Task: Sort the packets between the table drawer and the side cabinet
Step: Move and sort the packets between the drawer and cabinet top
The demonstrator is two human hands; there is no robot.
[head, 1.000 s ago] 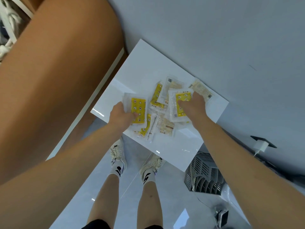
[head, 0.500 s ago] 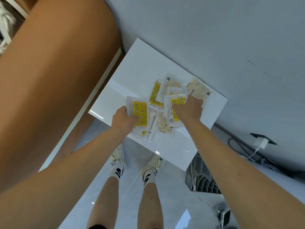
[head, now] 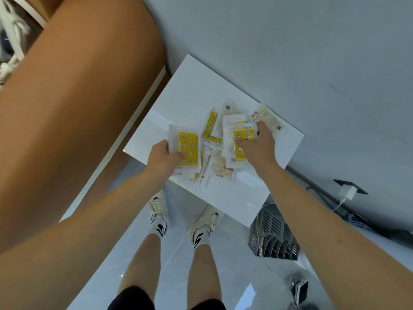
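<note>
Several clear packets with yellow or beige labels lie in a loose heap [head: 218,162] on the white cabinet top [head: 192,90]. My left hand [head: 164,158] grips a yellow-labelled packet [head: 188,147] at the heap's left side, thumb on its face. My right hand [head: 257,146] grips another yellow-labelled packet [head: 242,136], lifted a little over the heap's right part. A beige packet [head: 267,118] lies flat beyond my right hand, near the wall.
A large brown table surface [head: 78,108] fills the left. Grey wall [head: 290,52] backs the cabinet. On the floor at the right stand a grey slatted rack [head: 272,238], a charger plug with cables [head: 346,193] and a small dark device [head: 300,289]. My feet stand below the cabinet.
My right hand has closed round its yellow packet and raised it off the heap. My left hand keeps its packet and has shifted slightly inward.
</note>
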